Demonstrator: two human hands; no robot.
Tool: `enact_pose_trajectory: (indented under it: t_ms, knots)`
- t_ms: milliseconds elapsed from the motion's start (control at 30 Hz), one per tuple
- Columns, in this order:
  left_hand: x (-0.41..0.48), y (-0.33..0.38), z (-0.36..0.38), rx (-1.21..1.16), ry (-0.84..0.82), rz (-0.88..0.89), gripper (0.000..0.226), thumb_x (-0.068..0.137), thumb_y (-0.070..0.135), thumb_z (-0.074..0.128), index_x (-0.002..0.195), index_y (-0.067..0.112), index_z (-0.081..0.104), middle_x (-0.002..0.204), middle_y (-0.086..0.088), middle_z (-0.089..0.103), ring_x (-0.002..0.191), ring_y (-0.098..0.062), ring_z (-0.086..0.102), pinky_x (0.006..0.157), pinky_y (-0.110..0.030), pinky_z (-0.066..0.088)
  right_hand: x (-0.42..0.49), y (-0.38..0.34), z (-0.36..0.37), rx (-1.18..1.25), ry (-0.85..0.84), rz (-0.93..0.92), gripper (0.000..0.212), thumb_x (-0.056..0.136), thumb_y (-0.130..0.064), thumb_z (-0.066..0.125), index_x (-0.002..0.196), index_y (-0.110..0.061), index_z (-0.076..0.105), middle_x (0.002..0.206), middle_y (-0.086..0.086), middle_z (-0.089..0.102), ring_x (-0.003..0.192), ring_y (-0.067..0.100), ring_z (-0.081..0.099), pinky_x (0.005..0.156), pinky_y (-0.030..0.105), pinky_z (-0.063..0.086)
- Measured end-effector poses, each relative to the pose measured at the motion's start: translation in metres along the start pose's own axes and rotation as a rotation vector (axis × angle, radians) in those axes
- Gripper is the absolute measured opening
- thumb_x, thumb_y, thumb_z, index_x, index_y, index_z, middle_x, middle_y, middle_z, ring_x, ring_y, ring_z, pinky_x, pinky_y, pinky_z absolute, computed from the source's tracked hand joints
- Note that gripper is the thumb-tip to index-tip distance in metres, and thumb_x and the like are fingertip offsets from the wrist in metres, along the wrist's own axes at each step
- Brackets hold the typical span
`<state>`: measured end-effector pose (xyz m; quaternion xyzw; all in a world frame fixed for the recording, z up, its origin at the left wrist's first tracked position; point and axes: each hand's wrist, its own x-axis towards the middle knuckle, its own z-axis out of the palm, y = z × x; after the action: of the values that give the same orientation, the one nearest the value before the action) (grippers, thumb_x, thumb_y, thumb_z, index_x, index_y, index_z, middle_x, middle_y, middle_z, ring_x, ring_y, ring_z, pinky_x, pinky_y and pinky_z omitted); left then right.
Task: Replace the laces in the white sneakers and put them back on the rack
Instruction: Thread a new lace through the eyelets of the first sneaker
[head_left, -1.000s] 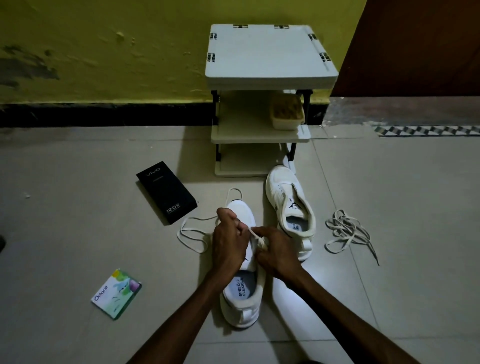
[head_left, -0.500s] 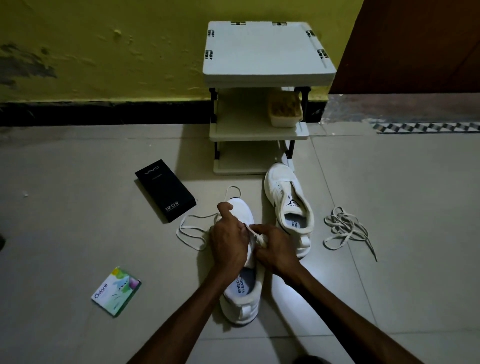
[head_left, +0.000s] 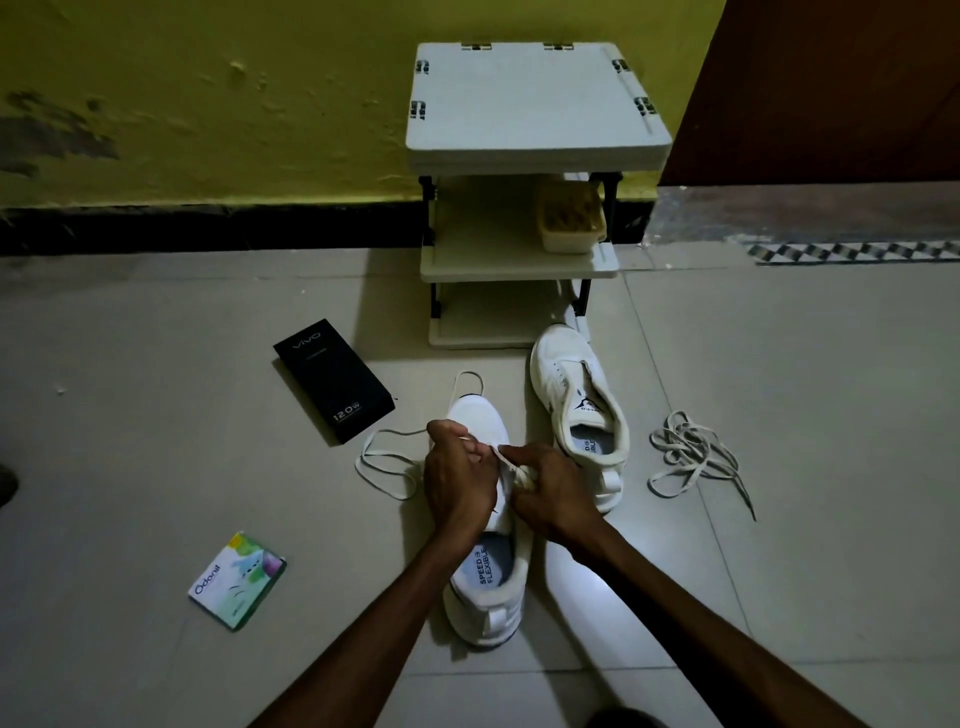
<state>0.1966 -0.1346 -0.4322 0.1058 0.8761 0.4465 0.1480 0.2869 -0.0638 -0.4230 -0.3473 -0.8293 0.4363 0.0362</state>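
**Both hands worked a lace over the near sneaker**

The near sneaker (head_left: 485, 577) lay on the tiled floor (head_left: 156, 467) at the middle of the view, toe pointing to twelve o'clock and heel toward the person. Both hands met over its eyelet area. The left hand (head_left: 457, 483) was curled, fingers closed on the lace (head_left: 384, 462), whose slack looped out over the floor toward nine o'clock. The right hand (head_left: 550, 493) pinched the same lace just beside it, a short taut strand running between the two hands.

The far sneaker (head_left: 576, 410) sat unlaced at one o'clock from the near one, apart from it, its toe near the foot of the rack (head_left: 535, 104). The rack stood at twelve o'clock against the yellow wall, with a tub (head_left: 571, 218) on its middle shelf. A loose heap of laces (head_left: 691, 457) lay on the floor at three o'clock. A black box (head_left: 332, 379) lay at ten o'clock and a green packet (head_left: 236, 579) at eight o'clock.
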Motion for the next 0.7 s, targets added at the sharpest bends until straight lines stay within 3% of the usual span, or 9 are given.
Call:
enact_pose_trajectory:
  t_ms: [200, 400, 567, 700]
  knots:
    - [-0.0048, 0.0057, -0.0003, 0.001, 0.018, -0.03, 0.028, 0.085, 0.015, 0.067, 0.102, 0.008, 0.047, 0.102, -0.014, 0.067, 0.097, -0.034, 0.062, 0.076, -0.032, 0.044, -0.0023, -0.0014, 0.0027, 0.067, 0.042, 0.031, 0.05, 0.077, -0.012, 0.068, 0.126, -0.016, 0.062, 0.126, 0.0, 0.064, 0.12, 0.017, 0.057, 0.105, 0.028, 0.042]
    - [-0.0063, 0.0065, 0.0022, -0.048, 0.05, -0.025, 0.03, 0.087, 0.013, 0.066, 0.105, 0.005, 0.042, 0.107, -0.018, 0.065, 0.101, -0.036, 0.061, 0.074, -0.031, 0.042, -0.0037, -0.003, -0.0026, 0.088, 0.043, -0.029, 0.046, 0.074, -0.013, 0.069, 0.119, -0.019, 0.065, 0.115, -0.002, 0.066, 0.103, 0.01, 0.057, 0.09, 0.015, 0.039]
    - [-0.0077, 0.0069, 0.0, -0.029, 0.059, 0.007, 0.022, 0.089, 0.01, 0.062, 0.102, 0.005, 0.045, 0.101, -0.016, 0.064, 0.096, -0.034, 0.061, 0.069, -0.027, 0.036, -0.0025, -0.0026, -0.0008, 0.068, 0.044, -0.022, 0.048, 0.074, -0.006, 0.069, 0.118, -0.022, 0.066, 0.115, -0.004, 0.067, 0.107, 0.013, 0.06, 0.089, 0.016, 0.04]
    - [-0.0053, 0.0061, -0.001, 0.078, 0.052, 0.125, 0.026, 0.09, 0.009, 0.057, 0.104, 0.015, 0.036, 0.093, -0.009, 0.067, 0.089, -0.03, 0.064, 0.066, -0.027, 0.037, -0.0045, -0.0056, -0.0027, 0.083, 0.052, -0.023, 0.042, 0.078, -0.006, 0.069, 0.117, -0.021, 0.067, 0.11, -0.008, 0.066, 0.098, 0.003, 0.054, 0.086, 0.01, 0.037]
